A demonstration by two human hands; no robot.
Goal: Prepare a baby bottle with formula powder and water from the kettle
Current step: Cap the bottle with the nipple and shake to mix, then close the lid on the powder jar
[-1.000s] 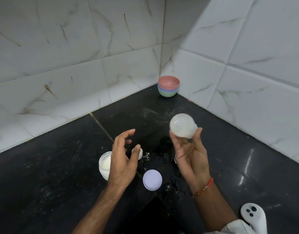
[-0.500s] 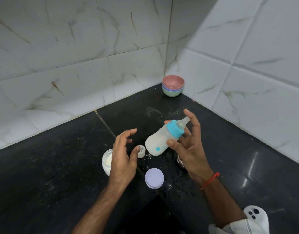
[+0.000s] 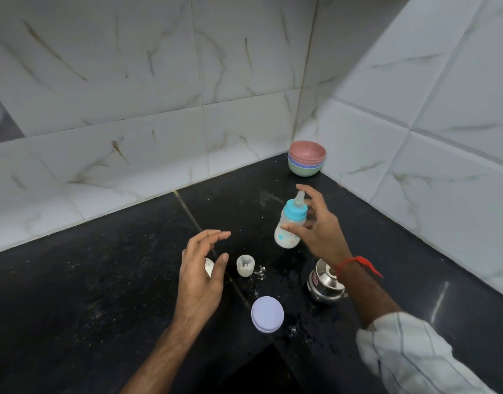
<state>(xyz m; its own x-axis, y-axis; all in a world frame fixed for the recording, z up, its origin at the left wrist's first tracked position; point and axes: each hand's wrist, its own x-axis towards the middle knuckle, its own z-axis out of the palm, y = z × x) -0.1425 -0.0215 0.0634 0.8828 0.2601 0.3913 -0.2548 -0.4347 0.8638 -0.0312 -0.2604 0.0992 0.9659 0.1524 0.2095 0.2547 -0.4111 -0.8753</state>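
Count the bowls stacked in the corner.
4, as far as the rims show: a pink bowl on top, another pink, a blue, and a green bowl at the bottom, nested in one stack. More could hide inside.

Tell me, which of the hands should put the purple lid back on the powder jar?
Probably the left. The left hand is open, holding nothing, right over the powder jar, with the purple lid beside it. The right hand is holding the baby bottle.
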